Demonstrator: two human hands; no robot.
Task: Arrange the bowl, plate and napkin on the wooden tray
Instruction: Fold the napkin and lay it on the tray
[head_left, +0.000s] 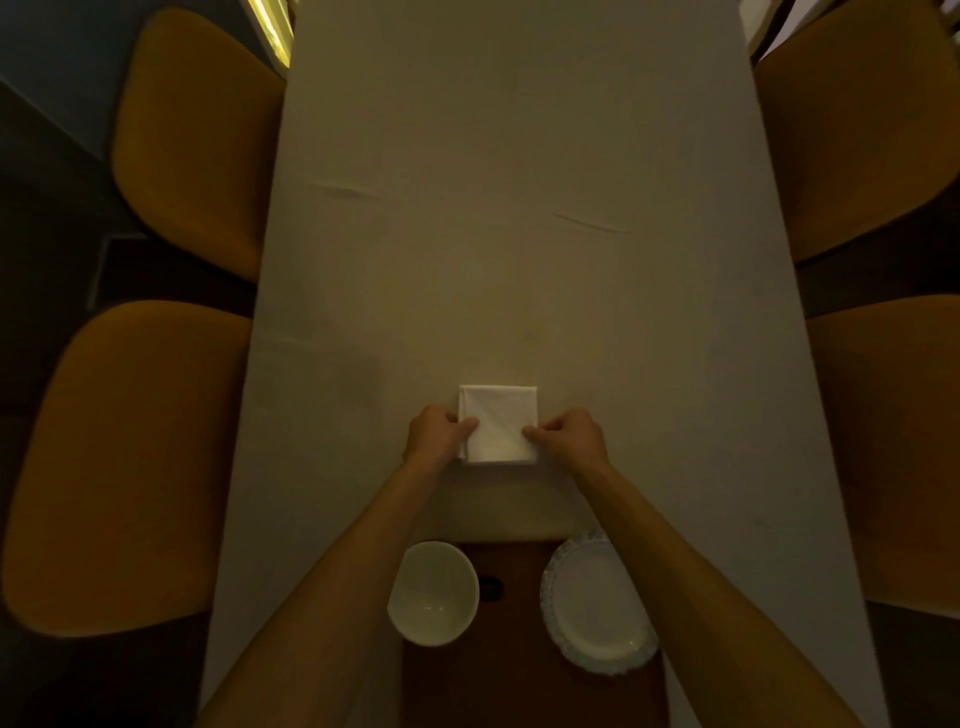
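Note:
A white folded napkin (498, 423) lies flat on the long table, beyond the tray. My left hand (435, 434) pinches its left edge and my right hand (569, 434) pinches its right edge, both with fingers curled. Nearer to me, a dark wooden tray (511, 660) sits at the table's near end. A white bowl (434, 592) rests on the tray's left side, overhanging its left edge. A white plate (597, 603) with a patterned rim rests on the tray's right side. My forearms cross over the tray's left and right sides.
The pale table (519, 208) stretches far ahead. Two mustard chairs stand on the left (192, 135) (124, 467) and two on the right (857, 119) (893, 447). A small dark object (491, 587) lies on the tray between bowl and plate.

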